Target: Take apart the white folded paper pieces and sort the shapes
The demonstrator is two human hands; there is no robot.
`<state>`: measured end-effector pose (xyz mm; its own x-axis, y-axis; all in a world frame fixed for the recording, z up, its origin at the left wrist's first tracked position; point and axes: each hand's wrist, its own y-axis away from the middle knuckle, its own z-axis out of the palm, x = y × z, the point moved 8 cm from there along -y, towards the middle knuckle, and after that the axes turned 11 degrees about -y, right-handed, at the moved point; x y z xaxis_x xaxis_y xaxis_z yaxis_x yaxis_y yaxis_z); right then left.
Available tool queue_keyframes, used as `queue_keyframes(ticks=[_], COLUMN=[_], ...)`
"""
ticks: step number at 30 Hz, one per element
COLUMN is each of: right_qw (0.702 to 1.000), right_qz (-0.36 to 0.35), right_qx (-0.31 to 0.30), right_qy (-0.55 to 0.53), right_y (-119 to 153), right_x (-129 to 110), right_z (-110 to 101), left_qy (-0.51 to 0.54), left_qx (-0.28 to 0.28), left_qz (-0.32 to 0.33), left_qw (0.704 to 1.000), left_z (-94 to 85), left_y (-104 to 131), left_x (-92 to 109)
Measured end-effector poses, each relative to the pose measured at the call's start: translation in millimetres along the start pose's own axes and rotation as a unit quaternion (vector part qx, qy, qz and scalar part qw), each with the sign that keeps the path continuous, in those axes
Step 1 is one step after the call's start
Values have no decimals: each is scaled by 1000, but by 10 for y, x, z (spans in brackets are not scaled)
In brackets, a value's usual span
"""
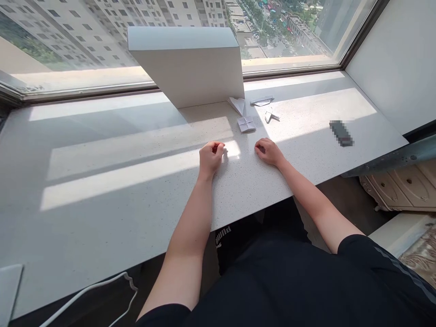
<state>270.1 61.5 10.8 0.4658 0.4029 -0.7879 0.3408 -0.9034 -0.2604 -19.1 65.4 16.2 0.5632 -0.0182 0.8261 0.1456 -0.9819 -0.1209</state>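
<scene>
- Bright daylight through the window [289, 41] beyond the left hand [210, 159].
- Sunlit bands and shadows on the counter [102, 218] left of it.
- Blocky pixelation over a dark object [341, 133] right of the right hand [269, 151].
- Edges stretched.

A black short-sleeved shirt [293, 281] tops black bottoms [235, 243] marked PUMA.

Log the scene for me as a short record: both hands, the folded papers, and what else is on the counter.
Left hand: curled, at the counter; no object visible in it
Right hand: curled, apart from the left; no object visible in it
Folded papers: four, beyond the hands: square paper, triangular paper, long paper, small pointed paper
White box: standing near the window
Dark object: far right, pixelated, identity unclear
</scene>
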Motion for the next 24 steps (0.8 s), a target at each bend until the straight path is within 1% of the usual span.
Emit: queue_keyframes(ticks=[10,12,13,14,16,17,19,21,24], right_qw=[1000,1000,999,998,993,988,979,967,953], right_qz=[14,18,18,20,31,44,79,126,201], right_qx=[3,14,29,53,114,145,184,204,174], right_qy=[-4,-14,-20,-24,-17,-4,37,88,148], right_y=[12,25,24,15,-41,-94,-265,-507,-950], right_x=[-18,-4,15,46,157,238,429,633,906], right_z=[-5,-31,-73,-140,-339,-459,-699,-932,-1155], left_qy=[-14,-23,-27,-31,-38,-43,-56,-66,-70], left_qx=[-7,-9,-9,-8,-3,-1,-2,-7,-12], left_qz=[-1,6,11,17,29,34,41,46,59], left_qw=[1000,1000,1000,999,999,998,998,997,996], left_z=[6,21,30,39,59,68,93,116,141], left_y=[7,3,0,-3,-7,-8,-4,8,35], left_x=[38,56,68,83,112,125,143,154,167])
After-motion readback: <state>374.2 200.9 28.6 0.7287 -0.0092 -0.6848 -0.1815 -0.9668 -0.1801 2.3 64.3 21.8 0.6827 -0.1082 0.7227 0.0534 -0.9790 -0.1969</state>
